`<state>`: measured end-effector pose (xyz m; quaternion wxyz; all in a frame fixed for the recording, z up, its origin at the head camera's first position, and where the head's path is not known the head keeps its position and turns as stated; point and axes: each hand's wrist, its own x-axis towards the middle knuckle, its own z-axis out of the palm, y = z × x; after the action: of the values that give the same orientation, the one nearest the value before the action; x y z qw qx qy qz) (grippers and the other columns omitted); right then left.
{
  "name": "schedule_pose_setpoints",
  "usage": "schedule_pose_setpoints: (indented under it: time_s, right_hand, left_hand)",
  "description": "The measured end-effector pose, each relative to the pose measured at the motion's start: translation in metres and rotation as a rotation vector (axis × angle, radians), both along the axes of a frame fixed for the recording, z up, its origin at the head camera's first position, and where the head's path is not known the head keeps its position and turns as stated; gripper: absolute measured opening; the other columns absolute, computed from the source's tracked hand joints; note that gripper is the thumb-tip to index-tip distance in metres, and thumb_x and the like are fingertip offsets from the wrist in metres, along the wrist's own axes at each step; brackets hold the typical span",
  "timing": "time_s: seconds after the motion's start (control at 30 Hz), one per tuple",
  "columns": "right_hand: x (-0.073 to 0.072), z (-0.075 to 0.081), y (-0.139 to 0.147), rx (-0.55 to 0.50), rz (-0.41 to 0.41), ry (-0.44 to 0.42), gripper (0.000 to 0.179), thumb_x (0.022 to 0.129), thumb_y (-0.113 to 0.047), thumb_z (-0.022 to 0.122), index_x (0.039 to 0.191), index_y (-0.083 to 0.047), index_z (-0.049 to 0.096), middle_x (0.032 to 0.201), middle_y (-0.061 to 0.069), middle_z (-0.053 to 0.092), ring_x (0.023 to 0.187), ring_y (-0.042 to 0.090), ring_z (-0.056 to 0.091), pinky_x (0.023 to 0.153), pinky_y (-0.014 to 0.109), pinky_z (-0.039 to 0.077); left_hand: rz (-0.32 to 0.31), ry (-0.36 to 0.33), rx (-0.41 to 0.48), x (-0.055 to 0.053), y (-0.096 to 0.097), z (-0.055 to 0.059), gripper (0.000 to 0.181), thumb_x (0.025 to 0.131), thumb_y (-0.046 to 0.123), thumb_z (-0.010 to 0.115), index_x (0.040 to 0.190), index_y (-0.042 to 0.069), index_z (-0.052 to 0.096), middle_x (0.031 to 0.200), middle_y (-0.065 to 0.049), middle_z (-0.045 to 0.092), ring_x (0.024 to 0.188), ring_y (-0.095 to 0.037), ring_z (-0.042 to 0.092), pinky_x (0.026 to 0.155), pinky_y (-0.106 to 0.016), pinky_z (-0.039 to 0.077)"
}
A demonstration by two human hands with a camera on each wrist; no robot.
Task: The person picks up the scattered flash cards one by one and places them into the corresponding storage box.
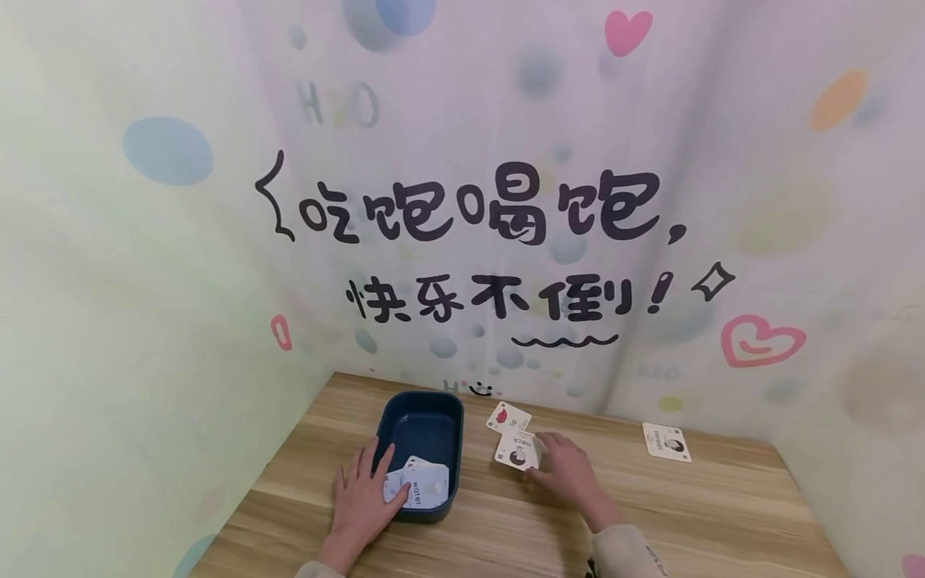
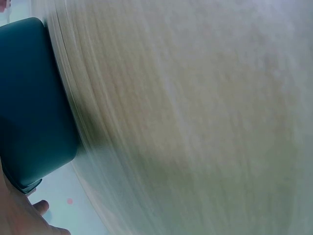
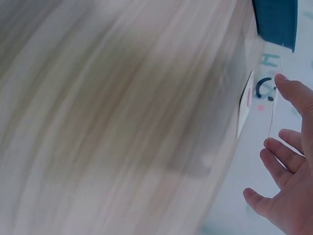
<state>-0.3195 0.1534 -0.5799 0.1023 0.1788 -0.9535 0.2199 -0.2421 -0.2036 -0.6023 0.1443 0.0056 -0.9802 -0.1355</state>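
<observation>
While the left hand [image 1: 364, 494] rests, fingers spread, on the left rim of the blue box [image 1: 419, 429], the right hand [image 1: 571, 474] pinches the neck card [image 1: 515, 453] right of the box. Inside lies the water card [image 1: 429, 486] (atop other cards); on the desk [image 1: 520, 534], the lips card [image 1: 503, 418] is near the box's right side, the throat card [image 1: 666, 443] farther right.

White "neck" card [image 1: 515, 453] pinched in right hand [image 1: 572, 475]; dark-blue box [image 1: 419, 433], left hand [image 1: 364, 494] at rim, "water" card [image 1: 429, 488] inside.
</observation>
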Motion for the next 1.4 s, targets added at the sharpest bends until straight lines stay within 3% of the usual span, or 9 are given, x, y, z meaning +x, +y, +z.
schedule_pose_setpoints:
  time_s: [0.57, 1.1, 1.4]
  right_hand:
    - [0.0, 0.028, -0.044, -0.006, 0.105, 0.12, 0.067, 0.073, -0.033, 0.087, 0.128, -0.002, 0.062, 0.126, 0.017, 0.066, 0.116, 0.036, 0.064, 0.096, 0.051, 0.052]
    - [0.01, 0.047, -0.089, 0.031, 0.238, 0.084, 0.066, 0.076, -0.033, 0.085, 0.13, -0.003, 0.061, 0.128, 0.015, 0.066, 0.118, 0.033, 0.062, 0.098, 0.052, 0.05]
    - [0.012, 0.045, -0.114, 0.117, 0.243, 0.002, 0.07, 0.081, -0.043, 0.081, 0.137, -0.009, 0.057, 0.135, 0.01, 0.062, 0.125, 0.029, 0.059, 0.103, 0.051, 0.049]
  left_hand:
    - [0.0, 0.006, -0.01, 0.0, 0.001, 0.002, 0.074, 0.087, 0.058, 0.063, 0.149, 0.02, 0.047, 0.16, -0.014, 0.034, 0.144, -0.041, 0.035, 0.111, -0.074, 0.025]
    - [0.012, -0.022, -0.007, 0.0, 0.003, 0.004, 0.074, 0.087, 0.058, 0.062, 0.149, 0.02, 0.047, 0.161, -0.015, 0.032, 0.144, -0.042, 0.035, 0.111, -0.073, 0.025]
    - [0.015, -0.02, -0.011, 0.0, 0.002, 0.003, 0.074, 0.087, 0.058, 0.063, 0.148, 0.02, 0.048, 0.161, -0.015, 0.033, 0.143, -0.042, 0.036, 0.111, -0.073, 0.025]
